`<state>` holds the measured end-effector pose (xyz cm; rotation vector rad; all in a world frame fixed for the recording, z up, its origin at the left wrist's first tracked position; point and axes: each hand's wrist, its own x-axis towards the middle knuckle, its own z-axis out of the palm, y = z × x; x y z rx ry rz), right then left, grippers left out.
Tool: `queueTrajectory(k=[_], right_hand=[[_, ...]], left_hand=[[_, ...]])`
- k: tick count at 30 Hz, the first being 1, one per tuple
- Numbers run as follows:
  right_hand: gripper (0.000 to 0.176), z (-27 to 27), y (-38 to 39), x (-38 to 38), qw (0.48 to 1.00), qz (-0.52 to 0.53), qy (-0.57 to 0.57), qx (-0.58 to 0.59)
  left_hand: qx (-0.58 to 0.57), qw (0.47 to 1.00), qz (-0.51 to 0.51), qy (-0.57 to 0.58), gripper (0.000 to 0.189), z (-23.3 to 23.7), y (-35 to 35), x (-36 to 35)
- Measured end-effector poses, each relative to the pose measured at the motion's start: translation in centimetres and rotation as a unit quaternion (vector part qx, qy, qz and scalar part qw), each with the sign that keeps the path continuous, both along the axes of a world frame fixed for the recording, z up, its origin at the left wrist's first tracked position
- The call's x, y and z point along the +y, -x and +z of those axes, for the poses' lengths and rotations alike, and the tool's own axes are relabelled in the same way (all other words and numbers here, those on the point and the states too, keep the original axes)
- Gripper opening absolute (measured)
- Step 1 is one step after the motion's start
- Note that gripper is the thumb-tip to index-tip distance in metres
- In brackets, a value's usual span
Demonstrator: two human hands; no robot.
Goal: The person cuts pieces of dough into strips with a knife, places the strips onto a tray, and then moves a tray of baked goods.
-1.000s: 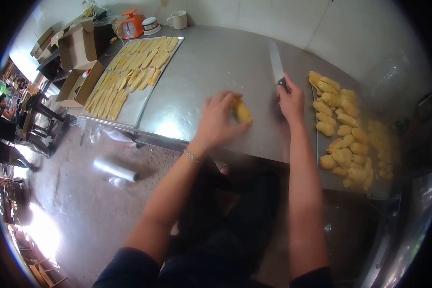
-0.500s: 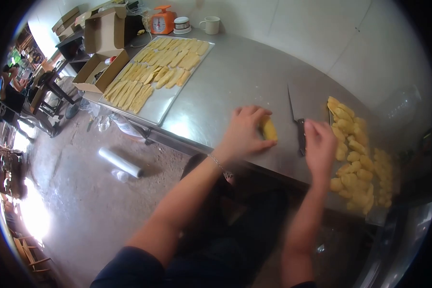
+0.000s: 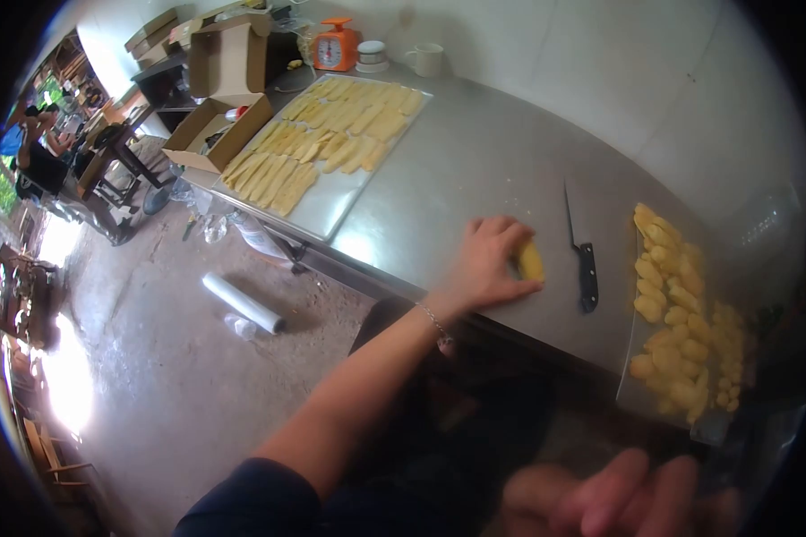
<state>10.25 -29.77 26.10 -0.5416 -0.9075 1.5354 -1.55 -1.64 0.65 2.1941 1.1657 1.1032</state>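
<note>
My left hand is wrapped round a yellow piece of fruit on the metal table. To its right lies a knife with a black handle, its blade pointing away from me. My right hand is close to the camera at the bottom right, off the table and blurred; its fingers look curled, but whether they hold anything is unclear. Peeled yellow pieces are piled at the table's right end. Flat yellow slices lie in rows on a tray at the left.
Beyond the slices are an open cardboard box, an orange scale, a round container and a mug. A white roll lies on the floor. People are at the far left.
My right hand has moved from beside the knife handle down towards the camera. My left hand still holds the yellow piece. The whole view has shifted, with the table now further right and lower.
</note>
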Motion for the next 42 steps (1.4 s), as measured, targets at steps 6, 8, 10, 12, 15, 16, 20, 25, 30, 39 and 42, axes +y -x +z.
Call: queueTrajectory(k=[6, 8, 10, 12, 15, 16, 20, 25, 30, 39, 42], right_hand=[[0.025, -6.7, -0.2, 3.4, 0.965, -0.044, -0.258, 0.005], [0.015, -6.3, 0.7, 3.2, 0.972, -0.056, -0.221, 0.047], [0.009, -4.5, 0.5, 2.6, 0.988, -0.022, -0.14, 0.063], [0.012, -2.4, -0.8, 2.1, 0.995, 0.036, -0.064, 0.068], [0.017, -4.5, -0.8, 1.9, 0.984, 0.043, -0.122, 0.121], [0.019, -5.9, -0.6, 2.4, 0.975, 0.046, -0.163, 0.143], [0.022, -7.5, -1.5, 2.4, 0.972, 0.052, -0.172, 0.152], [0.023, -1.7, -2.3, 1.3, 0.995, 0.076, 0.066, -0.005], [0.021, -6.1, 0.7, 1.9, 0.967, 0.014, -0.215, 0.136], [0.046, -16.5, -7.4, 9.8, 0.897, -0.29, -0.299, -0.146], [0.062, -16.8, -10.5, 14.7, 0.752, -0.376, -0.122, -0.528]], left_hand=[[-0.006, 1.0, 0.014, -0.013, 0.074, -0.4, -0.1, 0.4], [-0.005, 1.0, 0.019, -0.013, 0.075, -0.1, 0.1, 0.3], [0.003, 1.0, 0.015, 0.001, 0.075, -0.1, -0.1, 0.3], [0.003, 1.0, 0.011, -0.007, 0.074, -0.2, 0.0, 0.4], [-0.004, 1.0, 0.008, 0.003, 0.073, -0.1, -0.2, -0.1], [-0.004, 1.0, 0.006, 0.009, 0.072, 0.1, 0.0, -0.1], [0.014, 0.999, 0.02, 0.036, 0.071, 0.8, -0.1, -0.2], [0.001, 1.0, 0.012, 0.005, 0.071, 0.3, 0.0, 0.2], [-0.006, 1.0, -0.003, -0.007, 0.07, -0.1, -0.1, 0.3], [-0.003, 0.999, -0.004, -0.033, 0.069, -0.6, -0.2, 0.5], [0.002, 0.997, -0.068, -0.042, 0.07, -0.1, 0.3, 0.4]])
